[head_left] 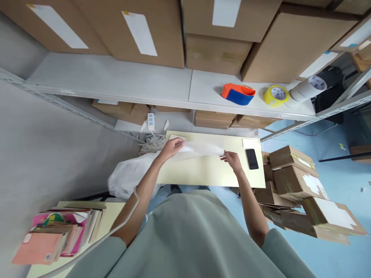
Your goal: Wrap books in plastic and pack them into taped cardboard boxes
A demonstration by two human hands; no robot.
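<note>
Stretched between my two hands over the pale yellow table (188,175) is a thin, whitish, see-through plastic sheet or bag (199,150). My left hand (172,148) pinches its left end, close to a small white card (177,137) on the table. At the right end, my right hand (231,159) grips the edge between thumb and fingers. A black phone (252,159) lies to the right of that hand, with a white paper (249,143) just behind it. Beside my left forearm bulges a large translucent plastic bag (127,175).
A grey shelf (130,83) crosses in front, bearing large cartons (145,31), a blue and orange tape dispenser (238,94) and tape rolls (275,95). Beneath it is a power strip (151,121). Stacked cartons (298,183) stand at right; books and envelopes (43,243) lie at lower left.
</note>
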